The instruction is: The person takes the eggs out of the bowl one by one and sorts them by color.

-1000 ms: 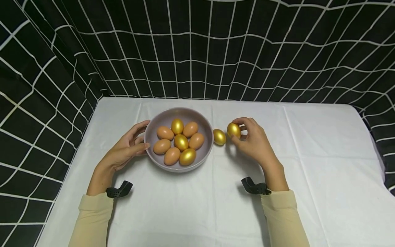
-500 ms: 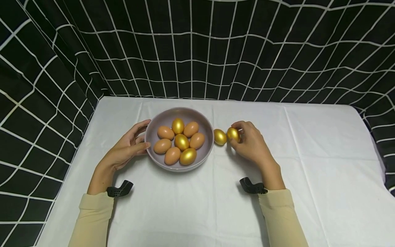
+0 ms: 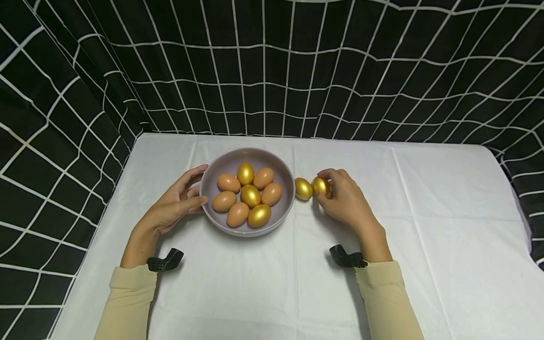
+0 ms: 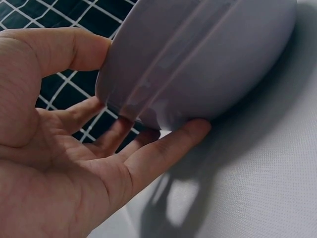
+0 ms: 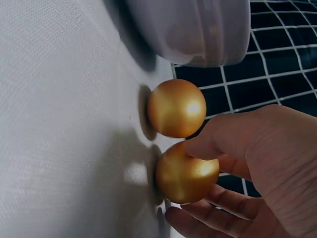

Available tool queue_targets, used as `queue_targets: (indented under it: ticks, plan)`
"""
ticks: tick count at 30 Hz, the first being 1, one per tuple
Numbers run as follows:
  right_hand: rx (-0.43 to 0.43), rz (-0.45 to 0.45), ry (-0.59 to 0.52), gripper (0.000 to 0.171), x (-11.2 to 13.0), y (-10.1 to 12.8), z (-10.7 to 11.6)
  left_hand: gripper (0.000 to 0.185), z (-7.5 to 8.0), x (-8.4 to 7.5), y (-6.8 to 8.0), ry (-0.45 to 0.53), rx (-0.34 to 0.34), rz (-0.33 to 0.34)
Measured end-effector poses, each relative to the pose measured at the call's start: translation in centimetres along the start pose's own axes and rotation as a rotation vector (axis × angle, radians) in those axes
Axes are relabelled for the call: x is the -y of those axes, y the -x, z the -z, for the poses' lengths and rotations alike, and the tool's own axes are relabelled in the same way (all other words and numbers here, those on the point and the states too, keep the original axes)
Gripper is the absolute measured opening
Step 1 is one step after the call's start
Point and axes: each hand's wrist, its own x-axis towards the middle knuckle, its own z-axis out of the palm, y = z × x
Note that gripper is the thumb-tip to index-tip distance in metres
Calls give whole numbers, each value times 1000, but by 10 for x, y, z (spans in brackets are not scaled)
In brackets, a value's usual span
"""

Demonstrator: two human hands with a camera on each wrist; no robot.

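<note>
The right hand (image 3: 346, 200) pinches a gold egg (image 3: 320, 187) in its grip — just right of a second egg (image 3: 303, 189) on the worktop (image 3: 246, 288) — while the left hand (image 3: 170, 203) holds a mauve bowl (image 3: 223, 164) by its left side.

Beige sleeves (image 3: 388, 302) end in wide cuffs (image 3: 133, 277) beside bent black wrist devices (image 3: 165, 261).
</note>
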Motion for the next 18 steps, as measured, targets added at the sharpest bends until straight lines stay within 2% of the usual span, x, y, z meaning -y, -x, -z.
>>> queue_targets:
  ticks: [9,18]
  plan:
    - [21,-14,4,49,4,0,1,83,0,-1,2,-1,-3,4]
    - [-7,-14,4,52,6,2,5,83,0,0,1,-11,0,8]
